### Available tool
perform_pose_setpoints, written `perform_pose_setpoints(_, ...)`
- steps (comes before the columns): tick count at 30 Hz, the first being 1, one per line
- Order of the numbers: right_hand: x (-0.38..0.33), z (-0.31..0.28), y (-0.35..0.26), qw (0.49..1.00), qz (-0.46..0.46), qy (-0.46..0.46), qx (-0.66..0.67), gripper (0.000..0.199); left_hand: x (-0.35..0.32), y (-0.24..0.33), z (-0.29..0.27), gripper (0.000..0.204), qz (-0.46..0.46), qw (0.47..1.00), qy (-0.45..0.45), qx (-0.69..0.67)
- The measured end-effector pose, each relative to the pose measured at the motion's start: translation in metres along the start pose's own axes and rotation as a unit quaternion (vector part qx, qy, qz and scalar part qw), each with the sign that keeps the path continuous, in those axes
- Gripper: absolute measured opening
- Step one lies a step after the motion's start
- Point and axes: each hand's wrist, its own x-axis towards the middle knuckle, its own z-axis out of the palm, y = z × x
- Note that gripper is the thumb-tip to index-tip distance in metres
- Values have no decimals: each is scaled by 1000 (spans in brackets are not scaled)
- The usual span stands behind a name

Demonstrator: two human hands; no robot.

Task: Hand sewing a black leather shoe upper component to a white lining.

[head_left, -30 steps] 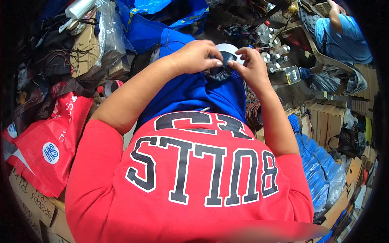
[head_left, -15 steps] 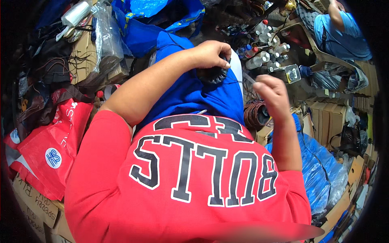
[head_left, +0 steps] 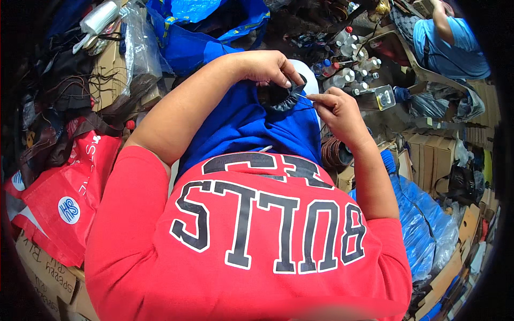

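Over my lap, my left hand (head_left: 272, 68) grips the upper edge of a black, leathery piece (head_left: 284, 104) with a puckered rim and a dark hollow. It looks like part of a shoe, but I cannot tell its exact kind. My right hand (head_left: 337, 111) pinches a thin, pale needle-like tool (head_left: 303, 96) between thumb and fingers. Its tip meets the right side of the black piece; whether it has gone through is too small to see. The piece lies against my blue shorts (head_left: 225, 128).
Several plastic bottles (head_left: 348, 75) and a clear rectangular container (head_left: 384, 98) stand ahead to the right. A large blue bag (head_left: 176, 48) is ahead, a red bag (head_left: 80, 187) at left, and blue plastic wrapping (head_left: 423, 224) at right. Another person (head_left: 452, 45) sits at far right.
My right hand has moved left and slightly up, bringing the tool from beside the black piece to its edge. My left hand still holds the piece, its fingers shifted slightly.
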Motion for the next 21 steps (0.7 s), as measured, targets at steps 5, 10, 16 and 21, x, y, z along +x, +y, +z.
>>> perform_pose_setpoints(5,5,0,-5,1000,-3,-16,-13,20,4,-3,1,35,-1,1000,7,11)
perform_pose_setpoints(10,14,-4,7,998,23,-46,28,22,8,-5,0,33,10,1000,13,16)
perform_pose_setpoints(16,23,-3,18,995,11,-69,71,26,13,-1,2,30,58,998,31,24)
perform_pose_setpoints(21,24,-13,-3,996,4,-82,-39,25,17,-12,-1,31,29,999,11,-24)
